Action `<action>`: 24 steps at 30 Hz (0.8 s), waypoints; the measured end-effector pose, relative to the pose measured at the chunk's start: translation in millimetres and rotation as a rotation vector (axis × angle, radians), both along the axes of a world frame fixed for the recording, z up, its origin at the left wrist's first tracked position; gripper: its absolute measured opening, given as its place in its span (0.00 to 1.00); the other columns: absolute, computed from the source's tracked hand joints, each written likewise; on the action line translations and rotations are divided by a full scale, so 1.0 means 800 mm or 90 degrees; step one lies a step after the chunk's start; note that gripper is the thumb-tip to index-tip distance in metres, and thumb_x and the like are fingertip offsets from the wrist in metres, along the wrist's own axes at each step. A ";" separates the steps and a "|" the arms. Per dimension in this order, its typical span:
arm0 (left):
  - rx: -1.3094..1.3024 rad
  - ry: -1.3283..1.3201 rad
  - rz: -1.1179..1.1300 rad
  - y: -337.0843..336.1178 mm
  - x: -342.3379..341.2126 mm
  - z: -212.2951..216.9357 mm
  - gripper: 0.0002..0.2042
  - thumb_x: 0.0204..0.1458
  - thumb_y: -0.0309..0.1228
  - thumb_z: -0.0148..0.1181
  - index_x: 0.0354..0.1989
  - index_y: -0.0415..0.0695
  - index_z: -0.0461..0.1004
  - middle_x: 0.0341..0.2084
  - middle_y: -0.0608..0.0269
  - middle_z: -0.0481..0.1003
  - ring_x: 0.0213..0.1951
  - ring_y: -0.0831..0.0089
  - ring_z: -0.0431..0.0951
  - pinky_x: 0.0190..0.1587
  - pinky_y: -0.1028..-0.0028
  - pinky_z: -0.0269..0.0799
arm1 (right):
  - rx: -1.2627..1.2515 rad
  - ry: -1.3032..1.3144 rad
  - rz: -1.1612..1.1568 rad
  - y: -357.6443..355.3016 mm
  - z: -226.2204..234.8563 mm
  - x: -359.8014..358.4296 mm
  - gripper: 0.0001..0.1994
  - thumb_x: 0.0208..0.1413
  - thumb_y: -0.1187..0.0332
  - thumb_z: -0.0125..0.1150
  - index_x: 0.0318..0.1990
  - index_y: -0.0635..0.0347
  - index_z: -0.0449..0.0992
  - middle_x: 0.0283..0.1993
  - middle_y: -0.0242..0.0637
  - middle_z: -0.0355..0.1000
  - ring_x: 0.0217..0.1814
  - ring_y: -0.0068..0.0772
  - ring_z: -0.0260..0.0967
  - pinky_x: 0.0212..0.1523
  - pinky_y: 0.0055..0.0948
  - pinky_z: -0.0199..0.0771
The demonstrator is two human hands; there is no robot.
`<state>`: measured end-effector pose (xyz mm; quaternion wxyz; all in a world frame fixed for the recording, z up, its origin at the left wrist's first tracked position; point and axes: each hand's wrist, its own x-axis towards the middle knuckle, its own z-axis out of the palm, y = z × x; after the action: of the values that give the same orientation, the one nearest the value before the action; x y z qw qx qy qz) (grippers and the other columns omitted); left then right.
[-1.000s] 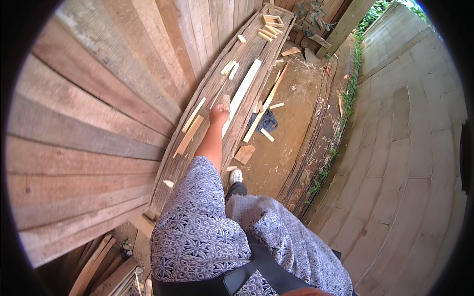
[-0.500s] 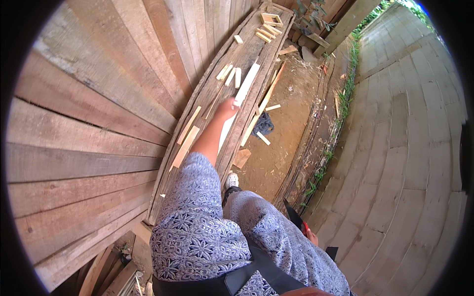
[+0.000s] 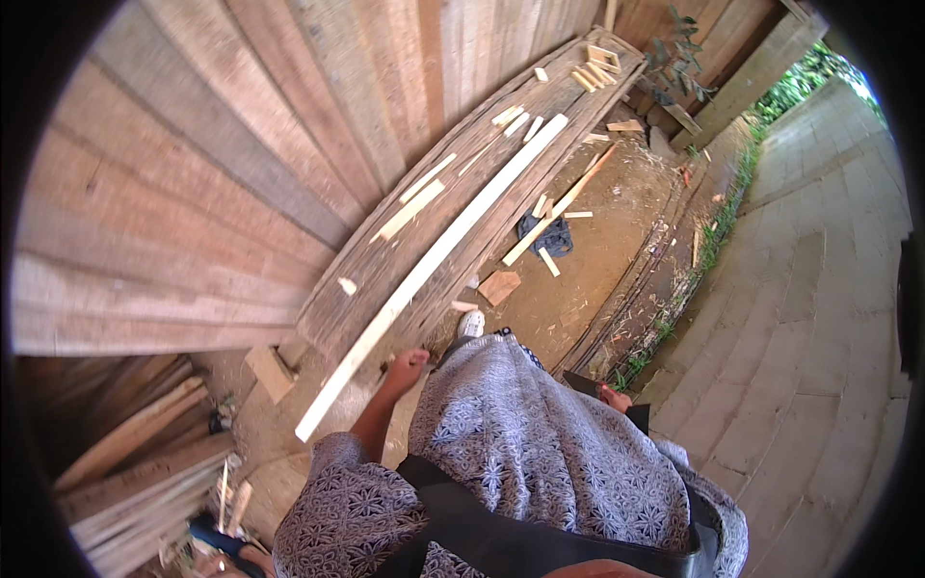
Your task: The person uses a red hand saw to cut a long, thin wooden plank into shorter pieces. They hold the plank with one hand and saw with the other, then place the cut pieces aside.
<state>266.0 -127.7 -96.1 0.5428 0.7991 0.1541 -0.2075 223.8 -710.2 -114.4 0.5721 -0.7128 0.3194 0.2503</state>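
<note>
Nearest to me, my left hand (image 3: pixel 405 367) is down at my side, fingers curled into a loose fist right at the near edge of the long pale wooden strip (image 3: pixel 438 258); whether it actually grips the strip or only brushes it I cannot tell. My right hand (image 3: pixel 613 394) barely peeks out past the patterned fabric of my clothing beside a dark flat object, and I cannot tell how its fingers stand. The strip lies along the weathered plank bench (image 3: pixel 356 289), running from its near end by my hand diagonally up toward the far right. Beside it on the bench I see short pale offcuts (image 3: pixel 412 208), with more small wood pieces (image 3: pixel 593 69) clustered at the far end. On the dirt ground (image 3: pixel 617 222) to the right lie a small brown wood block (image 3: pixel 499 285), a thin slat (image 3: pixel 557 208) and a dark cloth (image 3: pixel 551 235). A board wall (image 3: pixel 241 125) rises behind the bench.
</note>
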 end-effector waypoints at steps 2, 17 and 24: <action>-0.208 0.041 0.081 -0.027 0.005 0.082 0.16 0.58 0.30 0.58 0.54 0.40 0.73 0.34 0.67 0.77 0.33 0.76 0.75 0.38 0.75 0.72 | 0.005 -0.013 0.073 -0.030 -0.014 0.003 0.18 0.59 0.59 0.62 0.20 0.58 0.70 0.14 0.34 0.64 0.12 0.32 0.62 0.14 0.33 0.62; -1.200 -0.467 -0.459 -0.242 -0.165 0.567 0.30 0.44 0.33 0.58 0.55 0.27 0.64 0.35 0.57 0.74 0.28 0.78 0.70 0.29 0.78 0.63 | 0.042 0.153 0.066 0.021 -0.078 -0.008 0.11 0.58 0.67 0.62 0.24 0.54 0.71 0.16 0.28 0.62 0.13 0.25 0.60 0.13 0.28 0.59; -1.137 -0.396 -0.455 -0.192 -0.225 0.563 0.25 0.43 0.29 0.61 0.50 0.28 0.68 0.36 0.57 0.75 0.31 0.76 0.72 0.35 0.78 0.68 | 0.025 0.148 0.130 0.081 -0.044 0.017 0.11 0.58 0.67 0.62 0.24 0.54 0.71 0.16 0.28 0.63 0.14 0.24 0.60 0.13 0.26 0.59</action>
<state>85.9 -281.5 354.2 0.8644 0.1185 -0.4542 -0.1801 237.0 -645.7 -149.6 0.5163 -0.6966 0.3046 0.3943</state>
